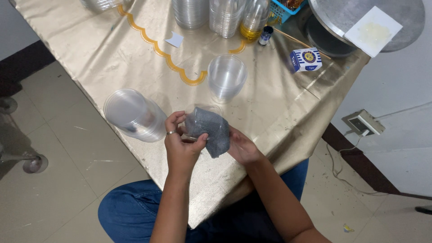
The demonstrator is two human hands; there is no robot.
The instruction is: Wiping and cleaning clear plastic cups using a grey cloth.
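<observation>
Both hands, the left hand (180,143) and the right hand (243,147), grip a clear plastic cup (208,129) with a grey cloth in it just above the near edge of the gold-covered table (279,108), beyond which stand an empty cup stack (227,77) and a toppled stack (134,115).

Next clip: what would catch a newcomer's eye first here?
Both hands, the left hand and right hand, hold a clear plastic cup with grey cloth in it, at the near table edge. Beyond it stands a stack of clear cups; another stack lies left on the gold tablecloth.
</observation>
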